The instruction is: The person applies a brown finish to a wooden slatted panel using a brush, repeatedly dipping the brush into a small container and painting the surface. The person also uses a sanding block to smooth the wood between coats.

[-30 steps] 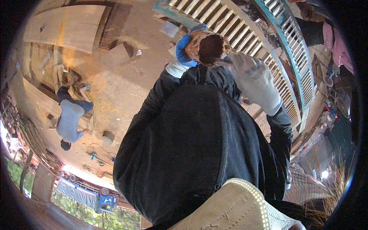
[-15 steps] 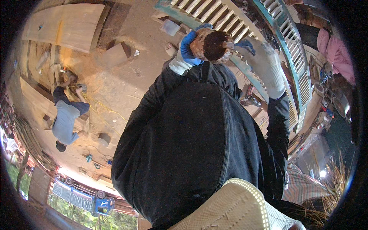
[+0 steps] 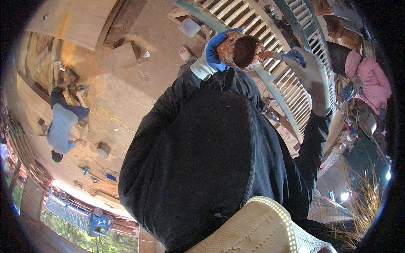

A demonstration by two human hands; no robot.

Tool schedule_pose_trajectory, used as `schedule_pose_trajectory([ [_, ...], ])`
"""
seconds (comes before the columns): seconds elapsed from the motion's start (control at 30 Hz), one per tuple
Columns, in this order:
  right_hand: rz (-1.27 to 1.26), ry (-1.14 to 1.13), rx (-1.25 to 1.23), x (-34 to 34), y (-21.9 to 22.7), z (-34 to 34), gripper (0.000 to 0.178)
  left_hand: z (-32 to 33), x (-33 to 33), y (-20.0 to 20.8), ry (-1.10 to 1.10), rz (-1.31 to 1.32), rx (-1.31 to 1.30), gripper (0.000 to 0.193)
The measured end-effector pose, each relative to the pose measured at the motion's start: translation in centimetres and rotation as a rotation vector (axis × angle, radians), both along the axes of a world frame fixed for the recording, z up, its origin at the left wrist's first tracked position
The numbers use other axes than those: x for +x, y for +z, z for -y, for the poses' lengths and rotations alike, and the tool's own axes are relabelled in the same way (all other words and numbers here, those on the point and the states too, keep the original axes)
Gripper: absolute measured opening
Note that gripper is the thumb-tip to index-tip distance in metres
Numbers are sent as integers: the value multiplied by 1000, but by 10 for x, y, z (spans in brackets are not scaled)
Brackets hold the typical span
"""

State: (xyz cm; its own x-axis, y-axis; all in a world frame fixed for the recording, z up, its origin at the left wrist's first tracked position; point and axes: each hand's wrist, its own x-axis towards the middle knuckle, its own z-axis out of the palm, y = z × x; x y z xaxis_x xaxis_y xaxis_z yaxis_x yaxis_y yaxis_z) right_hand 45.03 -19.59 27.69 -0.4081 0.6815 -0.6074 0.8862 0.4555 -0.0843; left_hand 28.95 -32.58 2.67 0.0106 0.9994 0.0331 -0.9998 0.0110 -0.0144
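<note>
My left hand (image 3: 216, 52), in a white glove with blue-coated fingers, is wrapped round a rust-stained can (image 3: 242, 50). The can is tilted so its dark red-brown inside shows. Just right of its rim, my right hand (image 3: 301, 65), gloved the same way, is closed on the handle of a brush (image 3: 273, 55). The brown end of the brush is at the can's rim; I cannot tell if it touches. Behind both hands lies a slatted wooden frame (image 3: 270, 78) with teal edges and pale slats.
A second slatted frame (image 3: 301, 25) lies farther right. A clear plastic tub (image 3: 190, 28) stands beyond the can, near a foot (image 3: 184, 53). At left another person (image 3: 63, 126) bends over boards by a yellow cord (image 3: 107, 114). A person in pink (image 3: 371, 78) is at right.
My right hand has moved right, drawing the brush from inside the can out to its rim. The can has shifted slightly right in my left hand. The view has turned a little.
</note>
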Motion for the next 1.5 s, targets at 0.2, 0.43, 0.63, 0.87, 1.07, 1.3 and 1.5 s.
schedule_pose_trajectory([
  [0.2, -467, 431, 299, -2, 10, 22, 24, 3, -5, 10, -26, 83, -3, 50],
  [0.43, -548, 1034, 666, 13, -43, 12, 38, 15, -14, 28, -139, 186, -6, 59],
  [0.63, -578, 912, 474, 28, -38, -1, 28, 13, -11, 25, -128, 318, 50, 56],
  [0.87, -716, 579, 462, 51, -40, -13, 24, 10, -16, 20, -95, 246, -3, 53],
  [1.07, -736, -471, -148, 38, -38, -5, 26, 7, -16, 16, -66, -65, -325, 48],
  [1.3, -452, 316, 135, 12, -5, 31, 29, 0, -15, 11, -74, 16, -64, 46],
  [1.5, -407, 460, 170, -11, 22, 20, 27, -5, -12, 11, -108, 100, -113, 40],
])
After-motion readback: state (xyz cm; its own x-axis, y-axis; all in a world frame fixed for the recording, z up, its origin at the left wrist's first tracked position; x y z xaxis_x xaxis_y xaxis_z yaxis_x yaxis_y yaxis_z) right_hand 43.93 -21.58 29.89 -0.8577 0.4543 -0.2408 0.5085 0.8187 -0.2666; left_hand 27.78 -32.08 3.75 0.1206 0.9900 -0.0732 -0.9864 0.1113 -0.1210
